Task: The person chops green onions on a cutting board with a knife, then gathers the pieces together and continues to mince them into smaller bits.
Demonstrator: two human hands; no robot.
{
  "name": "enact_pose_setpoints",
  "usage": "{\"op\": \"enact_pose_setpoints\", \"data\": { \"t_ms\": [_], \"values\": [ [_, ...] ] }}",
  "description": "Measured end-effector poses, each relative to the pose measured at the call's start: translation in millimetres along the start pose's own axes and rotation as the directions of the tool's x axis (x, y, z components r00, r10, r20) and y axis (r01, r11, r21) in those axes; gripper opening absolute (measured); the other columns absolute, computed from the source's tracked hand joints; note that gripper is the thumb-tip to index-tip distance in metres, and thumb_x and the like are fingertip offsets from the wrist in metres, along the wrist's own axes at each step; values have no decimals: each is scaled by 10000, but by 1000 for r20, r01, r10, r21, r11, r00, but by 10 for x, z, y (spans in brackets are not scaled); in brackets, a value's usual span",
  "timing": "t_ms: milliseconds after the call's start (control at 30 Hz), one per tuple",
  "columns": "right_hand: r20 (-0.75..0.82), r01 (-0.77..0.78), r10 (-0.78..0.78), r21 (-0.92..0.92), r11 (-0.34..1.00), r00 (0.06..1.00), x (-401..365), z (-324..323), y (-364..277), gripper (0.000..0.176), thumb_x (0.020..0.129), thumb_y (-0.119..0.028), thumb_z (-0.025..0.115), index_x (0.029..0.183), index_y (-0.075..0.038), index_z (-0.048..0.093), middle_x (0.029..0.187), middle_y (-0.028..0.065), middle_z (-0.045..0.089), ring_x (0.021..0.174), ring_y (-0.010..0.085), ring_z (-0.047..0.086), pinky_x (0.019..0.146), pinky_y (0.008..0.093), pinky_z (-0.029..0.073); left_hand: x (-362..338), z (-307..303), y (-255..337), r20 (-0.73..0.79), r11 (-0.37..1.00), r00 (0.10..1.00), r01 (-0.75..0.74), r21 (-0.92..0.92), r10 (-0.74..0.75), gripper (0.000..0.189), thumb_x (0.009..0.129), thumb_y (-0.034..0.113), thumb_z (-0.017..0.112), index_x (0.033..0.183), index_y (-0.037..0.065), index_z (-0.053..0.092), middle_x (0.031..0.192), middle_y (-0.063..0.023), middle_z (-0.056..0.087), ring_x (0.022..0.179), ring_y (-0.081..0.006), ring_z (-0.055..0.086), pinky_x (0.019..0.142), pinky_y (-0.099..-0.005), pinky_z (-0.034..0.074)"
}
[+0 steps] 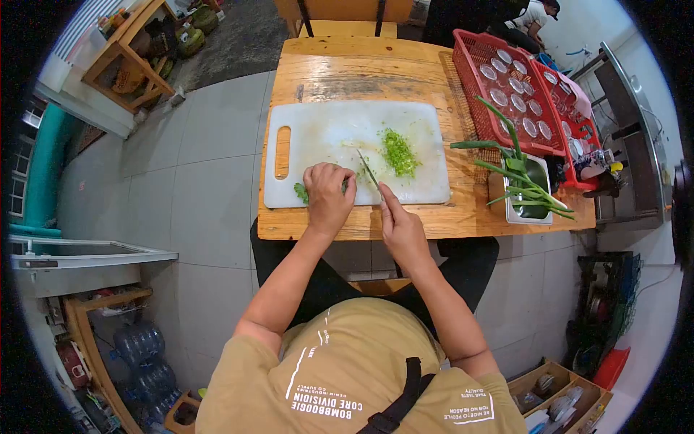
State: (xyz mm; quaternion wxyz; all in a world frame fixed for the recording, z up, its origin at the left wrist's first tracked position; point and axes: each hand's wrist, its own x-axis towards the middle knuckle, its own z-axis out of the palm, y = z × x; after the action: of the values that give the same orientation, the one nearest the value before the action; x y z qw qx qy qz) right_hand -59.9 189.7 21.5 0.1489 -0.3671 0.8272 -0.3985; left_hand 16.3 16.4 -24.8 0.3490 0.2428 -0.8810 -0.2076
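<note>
My right hand (400,224) grips a kitchen knife (368,167), its blade slanting up and left over the white cutting board (318,134). To its left, my left hand (330,189) presses curled fingers onto a bunch of greens (301,192), probably green onion. Some green ends stick out left of that hand; the rest is hidden under it. Right of the blade lies a pile of finely chopped green onion (399,152). Small green scraps are scattered around the pile and blade.
On the wooden table (347,65), a metal container (515,211) with whole green onions (531,189) stands at the right. Behind it are red plastic baskets (463,79) holding several clear cups. A chair (347,27) stands across the table. Another person (531,25) crouches at the back right.
</note>
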Motion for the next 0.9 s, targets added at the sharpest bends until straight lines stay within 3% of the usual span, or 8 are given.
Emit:
{"op": "enact_pose_setpoints", "data": {
  "t_ms": [133,200,533,733,833,900],
  "values": [
    [26,7,-5,-68,998,1000,-1,34,80,422,1119,-184,580,1539,-147,606,823,290,710,738,485,705,662,561,543,17,3,5,-10,1000,1000,-9,4,9,80,896,119,786,940,83,730,1008,-82,678,1128,-302,601,1100,-500,372],
    [-17,-12,12,11,1000,1000,2,17,49,427,1123,-194,576,1548,-162,603,819,292,707,734,484,704,659,557,541,11,7,-4,-11,1000,1000,-12,2,12,82,893,118,787,938,82,729,1004,-82,677,1124,-303,602,1098,-501,372],
    [44,-51,51,-8,999,998,31,-24,92,415,1140,-234,560,1548,-176,605,793,299,693,722,494,695,664,558,532,13,22,-18,-26,1000,1000,-16,-4,16,88,887,114,789,930,83,720,992,-82,665,1105,-303,604,1085,-499,379],
    [-26,-43,44,53,998,999,49,-22,174,408,1146,-250,555,1547,-192,606,776,310,685,723,503,700,660,557,531,-8,18,-11,-28,1000,999,-20,-6,20,92,887,113,790,939,87,719,996,-80,659,1111,-304,601,1086,-503,379],
    [-44,-22,21,-34,999,999,64,-8,254,407,1147,-261,553,1545,-193,607,781,317,690,742,506,710,671,558,537,-4,14,-4,-26,1000,999,-21,-8,20,92,890,111,784,943,85,713,999,-86,666,1111,-310,605,1088,-502,382],
    [-69,-19,21,29,999,997,77,-46,216,409,1149,-268,545,1548,-199,602,791,319,698,752,511,713,687,564,546,8,19,-11,-27,1000,999,-17,-4,17,93,893,110,779,948,84,709,1002,-92,675,1109,-317,608,1089,-502,386]
  ]
}}
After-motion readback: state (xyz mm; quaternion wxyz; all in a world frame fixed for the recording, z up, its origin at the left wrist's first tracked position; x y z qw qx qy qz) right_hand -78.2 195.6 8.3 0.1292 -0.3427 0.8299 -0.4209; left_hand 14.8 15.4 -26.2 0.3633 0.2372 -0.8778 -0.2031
